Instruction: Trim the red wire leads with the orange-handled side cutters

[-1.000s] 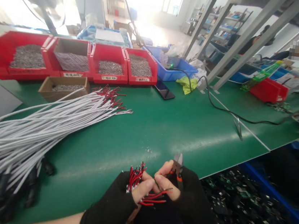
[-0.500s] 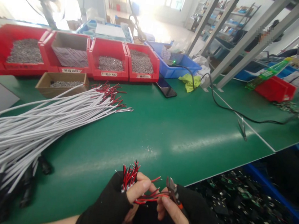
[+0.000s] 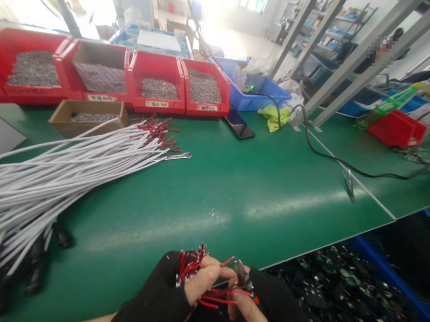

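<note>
My left hand (image 3: 202, 283), in a black fingerless glove, is closed around a bundle of short red and black wires (image 3: 189, 266) with bare tips pointing up. More red wires (image 3: 217, 302) stick out to the right from under its thumb. Close beside it, my right hand (image 3: 249, 311), gloved the same way, is closed on a pair of wire cutters (image 3: 242, 274). Its jaws point up and a bit of orange handle shows. Thumb and finger of that hand also touch the ends of the red wires. Most of the cutters' handle is hidden in the palm.
White cables (image 3: 81, 165) with red wire ends lie at left beside a small wrench (image 3: 179, 156). Behind are red bins (image 3: 155, 104), a cardboard box (image 3: 61, 120) and a phone (image 3: 239, 126). Tweezers (image 3: 348, 187) lie at right. A blue crate (image 3: 389, 274) of dark parts stands below.
Both hands have shifted slightly down and right with the wires and the cutters. The wires in the left hand have tilted a little. Nothing has been let go.
</note>
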{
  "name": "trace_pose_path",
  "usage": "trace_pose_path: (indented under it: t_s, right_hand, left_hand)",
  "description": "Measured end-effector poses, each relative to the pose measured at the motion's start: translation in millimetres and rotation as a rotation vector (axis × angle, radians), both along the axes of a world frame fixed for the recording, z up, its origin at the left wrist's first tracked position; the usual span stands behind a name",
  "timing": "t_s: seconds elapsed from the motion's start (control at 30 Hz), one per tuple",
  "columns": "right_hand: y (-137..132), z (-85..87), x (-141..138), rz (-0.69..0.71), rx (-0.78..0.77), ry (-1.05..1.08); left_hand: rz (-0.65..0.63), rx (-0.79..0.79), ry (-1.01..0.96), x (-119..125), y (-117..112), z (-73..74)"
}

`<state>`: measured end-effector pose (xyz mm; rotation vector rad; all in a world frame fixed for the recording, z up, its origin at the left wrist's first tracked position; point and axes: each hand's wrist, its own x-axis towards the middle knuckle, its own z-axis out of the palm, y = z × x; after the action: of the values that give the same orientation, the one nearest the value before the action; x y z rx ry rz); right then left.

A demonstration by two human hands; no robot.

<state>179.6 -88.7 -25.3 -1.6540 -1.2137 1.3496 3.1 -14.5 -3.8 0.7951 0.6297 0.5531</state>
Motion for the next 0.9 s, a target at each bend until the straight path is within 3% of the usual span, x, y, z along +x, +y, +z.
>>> trace_pose_path:
  t_s: [0.1,0.47,0.67,0.9]
  right_hand:
    - [-2,-2.0,5,0.063,-0.003,-0.057]
    - [-10,-18.5,11,0.043,-0.012,-0.124]
    - [-7,-11.8,4,0.009,0.022,-0.12]
    - [1,5.4,-6,-0.053,-0.016,-0.08]
  left_hand:
    - [0.002,-0.016,-0.007,1,0,-0.3]
    - [0.008,-0.103,-0.078,4,2,5.1]
    - [-0.012,-0.044,0.008,2,1,1.0]
    - [0.098,-0.053,0.136,4,-4,-7.9]
